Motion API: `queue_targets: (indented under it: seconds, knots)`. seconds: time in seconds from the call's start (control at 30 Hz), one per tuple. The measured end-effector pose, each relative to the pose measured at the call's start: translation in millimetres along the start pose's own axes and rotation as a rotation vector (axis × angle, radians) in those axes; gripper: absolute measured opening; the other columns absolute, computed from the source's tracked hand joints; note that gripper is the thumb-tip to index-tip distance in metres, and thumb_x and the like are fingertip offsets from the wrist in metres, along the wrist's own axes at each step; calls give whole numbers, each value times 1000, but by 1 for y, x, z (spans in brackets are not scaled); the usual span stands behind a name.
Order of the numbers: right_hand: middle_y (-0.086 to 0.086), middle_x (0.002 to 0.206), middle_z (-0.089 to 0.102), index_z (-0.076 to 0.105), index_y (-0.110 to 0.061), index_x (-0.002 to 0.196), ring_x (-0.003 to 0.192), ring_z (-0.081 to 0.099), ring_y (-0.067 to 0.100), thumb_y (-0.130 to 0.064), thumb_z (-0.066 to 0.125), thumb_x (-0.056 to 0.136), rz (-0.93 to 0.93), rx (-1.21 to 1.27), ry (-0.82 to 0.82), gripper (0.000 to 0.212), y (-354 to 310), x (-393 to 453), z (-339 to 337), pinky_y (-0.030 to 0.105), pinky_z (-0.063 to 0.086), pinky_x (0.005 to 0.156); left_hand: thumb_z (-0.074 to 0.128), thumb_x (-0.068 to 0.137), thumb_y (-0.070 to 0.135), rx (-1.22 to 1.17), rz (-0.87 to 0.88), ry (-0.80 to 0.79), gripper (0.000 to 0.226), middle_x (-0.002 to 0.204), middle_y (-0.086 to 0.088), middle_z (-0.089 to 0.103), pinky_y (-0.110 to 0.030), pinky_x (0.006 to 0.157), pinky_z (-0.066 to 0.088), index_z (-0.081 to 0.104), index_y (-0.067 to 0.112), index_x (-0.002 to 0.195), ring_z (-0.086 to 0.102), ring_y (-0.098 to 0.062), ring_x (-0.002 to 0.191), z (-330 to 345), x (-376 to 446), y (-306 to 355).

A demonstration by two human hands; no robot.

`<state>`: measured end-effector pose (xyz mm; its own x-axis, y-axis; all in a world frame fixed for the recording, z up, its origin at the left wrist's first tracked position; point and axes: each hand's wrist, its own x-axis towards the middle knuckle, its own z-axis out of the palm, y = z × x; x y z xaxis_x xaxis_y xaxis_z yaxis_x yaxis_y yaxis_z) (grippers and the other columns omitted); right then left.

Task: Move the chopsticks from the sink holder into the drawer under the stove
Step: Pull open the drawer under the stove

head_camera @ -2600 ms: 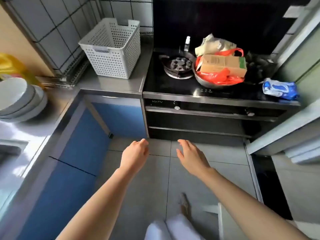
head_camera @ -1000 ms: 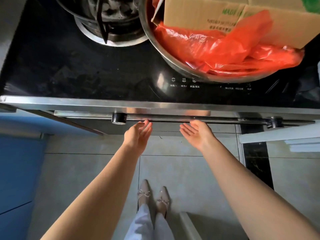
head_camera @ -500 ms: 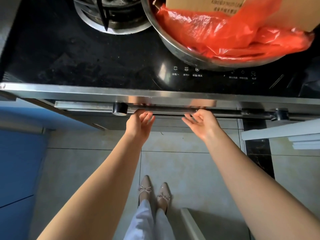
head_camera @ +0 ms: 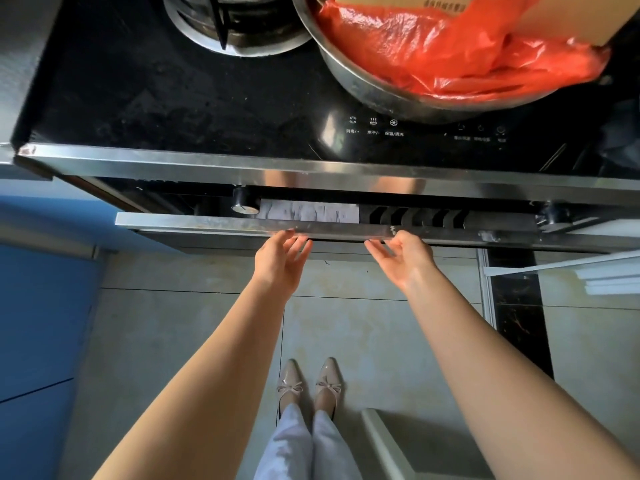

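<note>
The drawer under the stove has a steel front edge [head_camera: 207, 221] and stands a narrow gap out from the stove body. In the gap I see a white sheet [head_camera: 308, 212] and a black slotted rack [head_camera: 415, 216]. My left hand [head_camera: 278, 263] and my right hand [head_camera: 405, 259] are palm up side by side, fingertips hooked under the middle of the drawer's front edge. No chopsticks and no sink holder are in view.
The black glass stove top [head_camera: 173, 98] carries a burner [head_camera: 235, 22] and a steel bowl [head_camera: 363, 88] filled with a red plastic bag [head_camera: 433, 53]. A round knob [head_camera: 244, 206] sits left of my hands. Blue cabinets [head_camera: 41, 306] stand at the left, a white panel [head_camera: 588, 268] at the right.
I have stepped up to the stove and both hands rose to the drawer's front edge. The drawer has slid out a little, showing its inside.
</note>
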<state>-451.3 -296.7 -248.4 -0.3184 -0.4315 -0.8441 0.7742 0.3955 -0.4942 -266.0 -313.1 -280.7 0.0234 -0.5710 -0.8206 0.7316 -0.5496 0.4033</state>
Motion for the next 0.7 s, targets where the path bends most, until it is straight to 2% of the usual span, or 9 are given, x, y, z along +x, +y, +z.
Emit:
queue_targets:
  seconds: [0.13, 0.23, 0.3, 0.4, 0.47, 0.57, 0.7]
  knots:
    - [28, 138, 38, 49, 1, 83, 77, 60, 32, 10, 39, 81, -16, 7, 49, 13, 12, -4, -13, 47, 52, 93, 56, 92, -1, -16, -14, 24, 11, 96, -18, 62, -34, 78, 57, 56, -4, 103, 68, -28, 88, -11, -12, -5]
    - [26, 135, 41, 46, -1, 74, 76, 62, 31, 11, 40, 79, -10, 1, 82, 14, 22, -9, -24, 47, 52, 93, 57, 91, -1, -7, -26, 59, 17, 97, -17, 61, -30, 77, 59, 54, -3, 108, 68, -26, 85, -21, -21, -10]
    - [25, 132, 40, 46, 1, 77, 76, 62, 32, 11, 40, 80, -1, 28, 91, 13, 28, -14, -32, 46, 53, 91, 59, 92, 0, 1, -34, 87, 17, 94, -16, 59, -29, 77, 58, 55, -3, 107, 66, -26, 85, -27, -29, -14]
    - [20, 114, 43, 48, 3, 85, 73, 59, 33, 10, 43, 82, 9, 31, 108, 9, 36, -21, -43, 45, 54, 88, 62, 92, 4, 0, -43, 106, 19, 82, -11, 56, -28, 77, 58, 56, -3, 109, 63, -24, 83, -39, -39, -21]
    - [18, 101, 46, 50, 2, 83, 72, 56, 32, 7, 48, 85, 22, 28, 116, 6, 41, -26, -49, 46, 53, 90, 64, 92, 8, 9, -39, 127, 26, 82, -11, 56, -27, 75, 59, 54, -3, 113, 64, -23, 83, -47, -44, -27]
    - [16, 93, 53, 52, 1, 84, 71, 57, 30, 1, 57, 87, 48, 22, 116, 5, 49, -34, -59, 45, 53, 88, 68, 90, 16, 60, -25, 203, 43, 88, -13, 59, -28, 76, 61, 52, -5, 124, 67, -25, 91, -56, -50, -35]
    - [13, 89, 57, 54, 0, 88, 71, 60, 25, -2, 65, 85, 58, 34, 132, 12, 57, -41, -70, 44, 55, 86, 70, 89, 18, 62, -21, 259, 50, 81, -10, 61, -30, 74, 60, 50, -3, 130, 68, -28, 101, -63, -59, -42]
